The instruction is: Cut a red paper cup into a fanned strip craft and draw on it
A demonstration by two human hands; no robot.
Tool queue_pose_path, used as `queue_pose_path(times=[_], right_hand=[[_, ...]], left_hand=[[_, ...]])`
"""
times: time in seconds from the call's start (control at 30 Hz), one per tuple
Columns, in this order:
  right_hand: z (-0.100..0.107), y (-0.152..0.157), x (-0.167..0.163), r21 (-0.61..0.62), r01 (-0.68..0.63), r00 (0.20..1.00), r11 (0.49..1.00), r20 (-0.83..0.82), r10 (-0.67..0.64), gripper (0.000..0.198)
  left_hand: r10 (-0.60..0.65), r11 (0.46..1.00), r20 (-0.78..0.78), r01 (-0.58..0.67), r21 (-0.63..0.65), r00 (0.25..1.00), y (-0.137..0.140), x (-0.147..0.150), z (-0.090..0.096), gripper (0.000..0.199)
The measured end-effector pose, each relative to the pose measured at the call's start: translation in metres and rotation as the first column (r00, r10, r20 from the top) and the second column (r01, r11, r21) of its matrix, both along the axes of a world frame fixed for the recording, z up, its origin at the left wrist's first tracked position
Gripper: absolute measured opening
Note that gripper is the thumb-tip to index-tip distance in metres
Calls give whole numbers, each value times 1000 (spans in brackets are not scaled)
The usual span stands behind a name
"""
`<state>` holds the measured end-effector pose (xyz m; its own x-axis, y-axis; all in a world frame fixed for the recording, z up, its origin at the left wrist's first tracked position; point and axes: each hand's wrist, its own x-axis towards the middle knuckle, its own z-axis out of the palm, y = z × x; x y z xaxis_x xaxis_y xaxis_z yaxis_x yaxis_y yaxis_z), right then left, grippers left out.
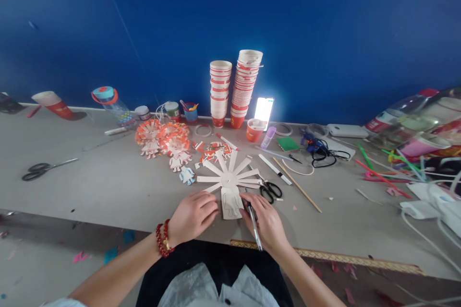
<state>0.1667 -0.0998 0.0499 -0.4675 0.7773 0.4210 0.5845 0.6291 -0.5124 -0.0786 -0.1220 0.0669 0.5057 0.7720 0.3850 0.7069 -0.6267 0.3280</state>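
A white paper cup lies cut into strips and splayed flat around its round base. Its widest panel points toward me and bears a pencil-like outline of a figure. My right hand has a pen between its fingers, the fingertips at the panel's right edge. Beside the left edge rests my left hand, fingers curled together, with no object visible in them. Black-handled scissors lie right of the strips, their blades partly beneath them. A small blue-coloured figure cut-out sits to the left.
Orange-and-white paper cut-outs lie behind on the left. Two cup stacks and a lit phone stand by the blue wall. A wooden stick, a glue gun and straws lie right; other scissors lie far left.
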Motion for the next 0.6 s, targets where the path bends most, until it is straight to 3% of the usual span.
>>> queue_pose_path(times=[0.07, 0.13, 0.23, 0.3, 0.4, 0.6], right_hand=[[0, 0, 0, 6, -1, 1000, 1000, -6, 1, 32], [0, 0, 0, 11, -4, 1000, 1000, -4, 4, 31], [0, 0, 0, 14, -7, 1000, 1000, 11, 7, 32], [-1, 0, 0, 11, -5, 1000, 1000, 16, 5, 32], [-1, 1, 0, 9, -10, 1000, 1000, 18, 10, 33], [-3, 0, 1, 2, -15, 1000, 1000, 14, 15, 33]], left_hand=[[146, 987, 75, -150, 51, 986, 4, -18, 2, 10], [352, 929, 110, -361, 77, 930, 11, -42, 4, 9], [555, 830, -35, -550, 93, 831, 24, -75, 0, 33], [565, 825, -92, -562, 60, 820, 31, -89, -5, 37], [470, 881, -101, -473, -8, 877, 44, -98, -9, 29], [304, 949, -156, -314, -41, 940, 76, -108, 1, 33]])
